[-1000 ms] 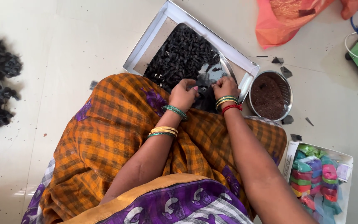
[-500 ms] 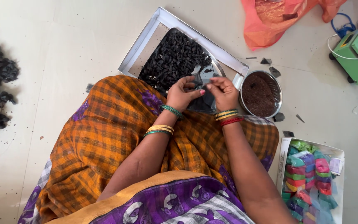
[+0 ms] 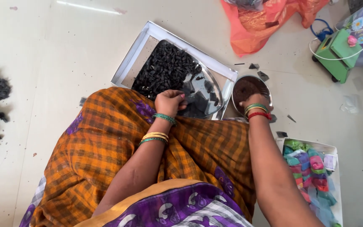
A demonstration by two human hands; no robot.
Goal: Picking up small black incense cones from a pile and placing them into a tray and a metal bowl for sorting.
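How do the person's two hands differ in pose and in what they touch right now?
The left hand is curled over the edge of the steel plate of small black pieces, fingers bent near flat dark cut squares; the right hand reaches out to the round steel bowl of brown powder, beside the plate. The left wrist wears green bangles, with gold ones further up the forearm; the right wears green, gold and red together. Both rest over the orange checked cloth.
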